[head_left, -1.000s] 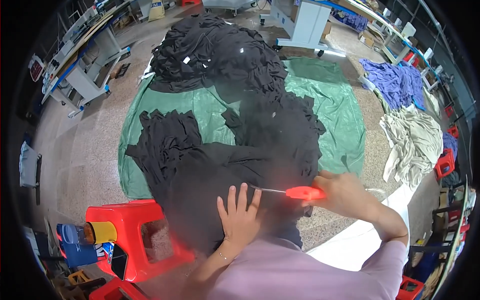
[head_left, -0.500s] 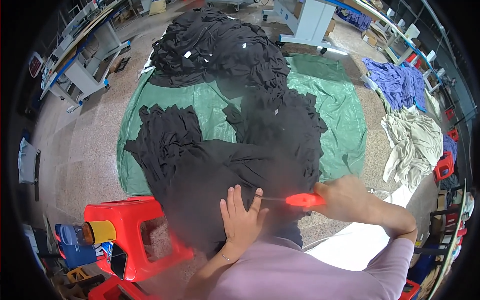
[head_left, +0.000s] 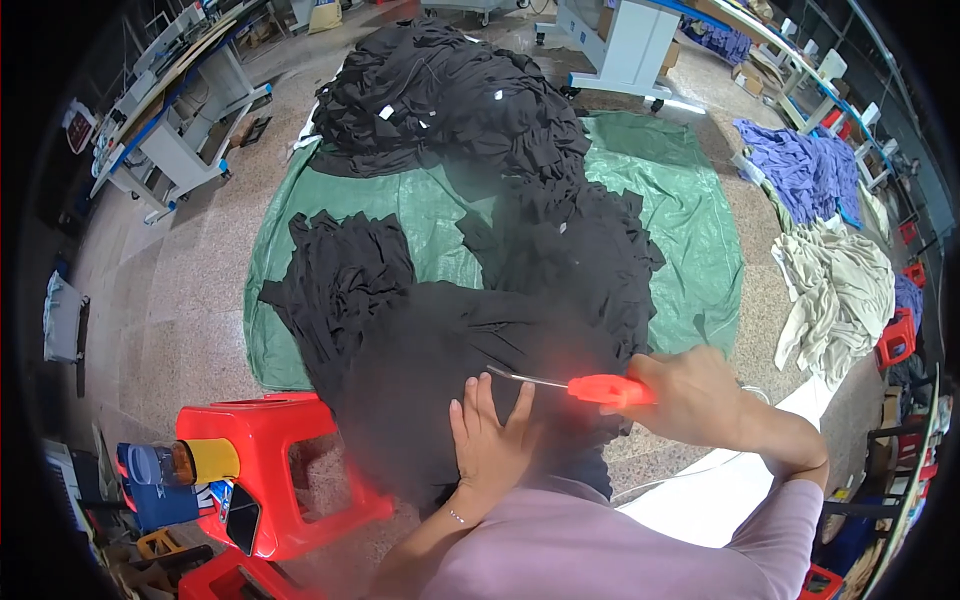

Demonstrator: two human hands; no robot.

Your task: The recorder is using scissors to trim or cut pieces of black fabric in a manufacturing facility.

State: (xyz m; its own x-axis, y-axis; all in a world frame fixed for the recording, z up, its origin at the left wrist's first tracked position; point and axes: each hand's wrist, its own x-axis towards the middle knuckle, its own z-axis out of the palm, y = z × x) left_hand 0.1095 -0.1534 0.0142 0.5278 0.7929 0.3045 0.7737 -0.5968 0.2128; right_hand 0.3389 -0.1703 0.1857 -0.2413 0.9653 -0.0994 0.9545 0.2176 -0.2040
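Observation:
My left hand [head_left: 492, 440] lies flat on a black garment [head_left: 450, 320] spread across my lap, its fingers stretched out and apart. Closed around the red handle [head_left: 612, 391] of a slim tool is my right hand [head_left: 690, 397]. The tool's thin metal shaft [head_left: 540, 380] points left, and its slightly bent tip sits over the cloth just beyond my left fingertips. Whether the tip touches the fabric I cannot tell. Dark blur covers part of the cloth around both hands.
Black garments [head_left: 450, 95] are heaped on a green tarpaulin [head_left: 690, 240] ahead. A red stool [head_left: 270, 425] at my left carries a phone [head_left: 243, 518] and a drink container [head_left: 212, 461]. Purple cloth [head_left: 800, 170] and cream cloth [head_left: 835, 285] lie at the right.
The tool's tip has shifted up and left, from beside my left index finger to beyond the fingertips. My left hand has moved slightly down and right in the picture.

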